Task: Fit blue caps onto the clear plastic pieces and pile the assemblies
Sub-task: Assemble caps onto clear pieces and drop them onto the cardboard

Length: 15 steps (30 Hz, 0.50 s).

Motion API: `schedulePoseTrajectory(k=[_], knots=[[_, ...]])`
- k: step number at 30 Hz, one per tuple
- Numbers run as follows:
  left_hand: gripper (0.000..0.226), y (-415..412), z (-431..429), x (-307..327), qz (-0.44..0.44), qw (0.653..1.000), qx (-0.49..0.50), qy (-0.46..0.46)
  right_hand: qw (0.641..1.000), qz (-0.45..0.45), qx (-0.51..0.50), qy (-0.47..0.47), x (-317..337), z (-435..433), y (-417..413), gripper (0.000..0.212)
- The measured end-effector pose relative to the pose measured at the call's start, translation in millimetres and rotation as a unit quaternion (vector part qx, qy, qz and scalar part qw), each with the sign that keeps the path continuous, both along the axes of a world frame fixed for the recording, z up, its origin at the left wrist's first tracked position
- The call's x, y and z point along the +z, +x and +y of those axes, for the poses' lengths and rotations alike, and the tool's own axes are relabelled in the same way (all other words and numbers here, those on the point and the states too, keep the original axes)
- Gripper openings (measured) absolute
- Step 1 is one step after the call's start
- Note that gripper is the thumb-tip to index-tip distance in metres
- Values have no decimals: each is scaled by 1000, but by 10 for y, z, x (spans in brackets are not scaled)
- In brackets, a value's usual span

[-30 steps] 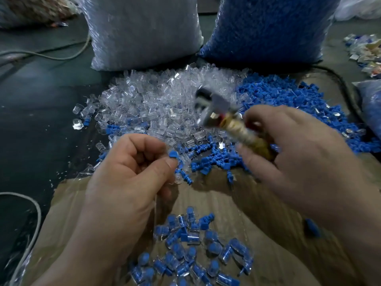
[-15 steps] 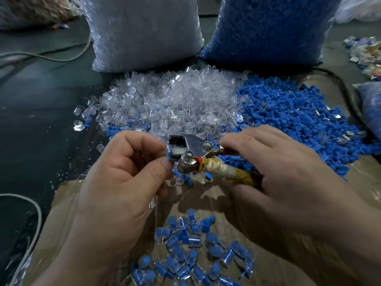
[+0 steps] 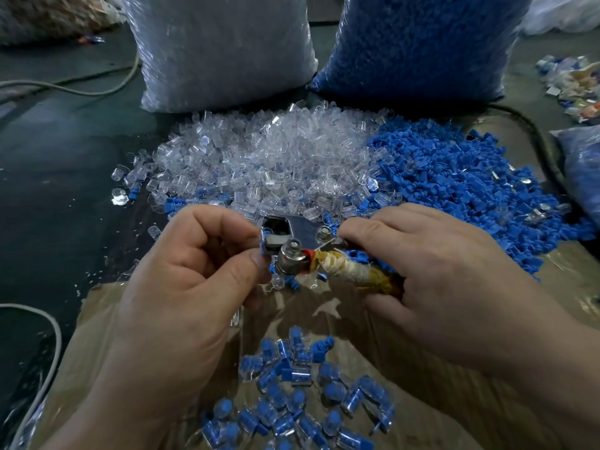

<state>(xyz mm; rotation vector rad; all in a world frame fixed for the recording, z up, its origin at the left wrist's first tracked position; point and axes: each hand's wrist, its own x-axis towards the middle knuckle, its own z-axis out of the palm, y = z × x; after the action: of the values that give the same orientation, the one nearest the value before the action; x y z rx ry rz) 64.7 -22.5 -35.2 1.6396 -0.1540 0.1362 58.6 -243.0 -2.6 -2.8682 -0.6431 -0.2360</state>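
My left hand point(image 3: 181, 287) pinches a small piece with a blue cap against the metal jaw of a hand tool point(image 3: 292, 245); the piece is almost wholly hidden by my fingers and the jaw. My right hand point(image 3: 431, 271) grips the tool's tape-wrapped handle point(image 3: 350, 271). Beyond the hands lie a heap of clear plastic pieces point(image 3: 259, 164) and, to its right, a heap of blue caps point(image 3: 454, 177). Near me, on brown cardboard point(image 3: 373, 336), sits a pile of finished blue-and-clear assemblies point(image 3: 302, 401).
Two big plastic sacks stand at the back: one of clear pieces point(image 3: 220, 50), one of blue caps point(image 3: 415, 43). A white cable point(image 3: 48, 352) curves along the left floor. Another bag point(image 3: 581, 167) and scattered litter point(image 3: 571, 82) lie at the right.
My right hand swung the tool down from above the heaps to my left hand's fingertips. The jaw now meets the piece that my left hand pinches.
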Motion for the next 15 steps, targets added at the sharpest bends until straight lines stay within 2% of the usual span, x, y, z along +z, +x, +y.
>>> schedulePoseTrajectory(k=[8,13,15], knots=[[20,-8,31,-7,-20,1000,-9,-4,1000,-3,-9,10,-5,46,-30,55],[18,37,43,-38,-24,999,31,32,999,-4,-37,9,-61,4,8,53],[17,53,52,-44,-9,999,45,20,998,-16,-65,-8,-96,-28,60,57]])
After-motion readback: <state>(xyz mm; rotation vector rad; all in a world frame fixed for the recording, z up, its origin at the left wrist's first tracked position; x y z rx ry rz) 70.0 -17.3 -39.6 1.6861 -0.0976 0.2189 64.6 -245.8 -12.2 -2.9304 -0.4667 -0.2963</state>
